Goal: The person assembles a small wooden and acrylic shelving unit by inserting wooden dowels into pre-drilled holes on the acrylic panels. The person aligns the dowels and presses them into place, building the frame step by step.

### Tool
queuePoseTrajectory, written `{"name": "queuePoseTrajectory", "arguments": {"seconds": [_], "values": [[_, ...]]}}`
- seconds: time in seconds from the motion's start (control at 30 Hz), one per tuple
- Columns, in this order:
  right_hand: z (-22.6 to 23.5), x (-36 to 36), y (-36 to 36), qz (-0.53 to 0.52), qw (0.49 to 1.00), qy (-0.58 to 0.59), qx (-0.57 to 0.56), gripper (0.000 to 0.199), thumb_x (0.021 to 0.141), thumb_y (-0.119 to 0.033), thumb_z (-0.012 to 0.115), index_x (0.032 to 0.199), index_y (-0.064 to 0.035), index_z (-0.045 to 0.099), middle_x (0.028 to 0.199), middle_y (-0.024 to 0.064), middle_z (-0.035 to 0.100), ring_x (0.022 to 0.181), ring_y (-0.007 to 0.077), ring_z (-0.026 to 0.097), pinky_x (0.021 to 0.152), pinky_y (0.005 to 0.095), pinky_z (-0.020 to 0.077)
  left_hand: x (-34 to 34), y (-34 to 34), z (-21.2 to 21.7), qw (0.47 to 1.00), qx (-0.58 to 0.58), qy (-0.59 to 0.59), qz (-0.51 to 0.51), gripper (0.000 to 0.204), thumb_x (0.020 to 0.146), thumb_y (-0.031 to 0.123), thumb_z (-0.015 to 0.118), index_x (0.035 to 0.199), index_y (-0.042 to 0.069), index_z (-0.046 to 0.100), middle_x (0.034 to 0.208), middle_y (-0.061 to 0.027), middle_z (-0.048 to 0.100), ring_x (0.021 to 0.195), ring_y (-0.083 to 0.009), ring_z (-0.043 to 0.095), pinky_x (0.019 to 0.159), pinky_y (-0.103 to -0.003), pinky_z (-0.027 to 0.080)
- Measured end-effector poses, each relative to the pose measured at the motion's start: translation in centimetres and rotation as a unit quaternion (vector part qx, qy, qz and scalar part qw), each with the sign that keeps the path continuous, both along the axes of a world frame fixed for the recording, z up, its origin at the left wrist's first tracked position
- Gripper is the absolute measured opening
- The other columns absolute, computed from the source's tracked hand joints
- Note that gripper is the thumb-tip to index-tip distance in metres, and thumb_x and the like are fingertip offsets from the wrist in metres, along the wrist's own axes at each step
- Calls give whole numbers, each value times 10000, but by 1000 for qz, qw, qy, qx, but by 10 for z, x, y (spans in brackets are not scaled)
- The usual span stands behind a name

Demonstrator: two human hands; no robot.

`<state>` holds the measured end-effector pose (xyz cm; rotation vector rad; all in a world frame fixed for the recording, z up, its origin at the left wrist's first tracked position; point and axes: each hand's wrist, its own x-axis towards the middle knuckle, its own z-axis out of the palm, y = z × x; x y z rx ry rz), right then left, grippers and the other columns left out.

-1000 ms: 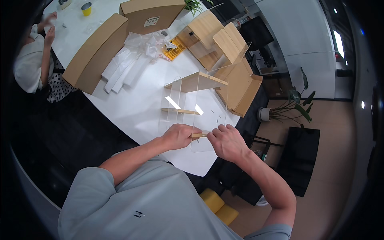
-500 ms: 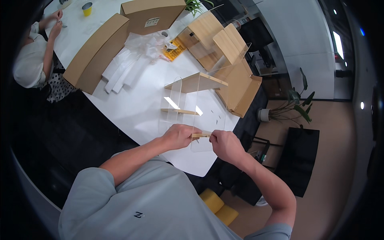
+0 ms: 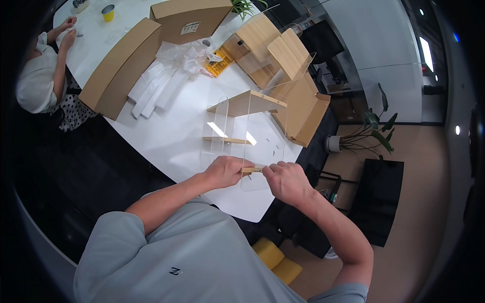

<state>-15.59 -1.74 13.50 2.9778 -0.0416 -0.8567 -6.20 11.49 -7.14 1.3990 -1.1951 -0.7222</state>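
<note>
White table (image 3: 172, 134) below, my left hand (image 3: 225, 172) grips a wooden board (image 3: 247, 170). My right hand (image 3: 288, 182), pinched, seems to work something tiny (image 3: 258, 170) there; keep steady.

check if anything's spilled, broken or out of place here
Nothing looks spilled or broken. Slightly untidy: small loose pieces lie scattered, seen through the clear panel, and crumpled white packaging is heaped beside the cardboard boxes.

On the table (image 3: 166, 132), plastic (image 3: 169, 71) beside two brown boxes (image 3: 121, 68) and a yellow packet (image 3: 220, 64), with a yellow cup (image 3: 107, 15) toward the far end and an open carton (image 3: 302, 112) at right; beyond it, a potted plant (image 3: 382, 142) near a black screen (image 3: 376, 202).
</note>
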Motion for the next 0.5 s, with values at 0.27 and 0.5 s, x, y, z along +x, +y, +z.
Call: {"name": "queuePoseTrajectory", "arguments": {"seconds": [0.27, 0.5], "values": [[-6, 3, 10, -24, 998, 47, -32, 112, 956, -124, 599, 925, -21, 630, 787, 165, 716, 774, 330, 737, 727, 480, 583, -3, -1, -4, 1000, 2, -9, 5, 270, 931, 146, 791, 1197, 109, 800, 1069, -127, 803, 931, -358, 761, 810, -436, 619], [-13, 8, 10, -349, 930, 47, 103, 217, 1029, -152, 598, 997, 12, 735, 837, 241, 746, 808, 436, 729, 755, 509, 585, -1, 0, -4, 1000, -9, -8, 8, 273, 917, 129, 801, 1189, 104, 799, 1058, -126, 803, 918, -362, 760, 799, -440, 617]]}}
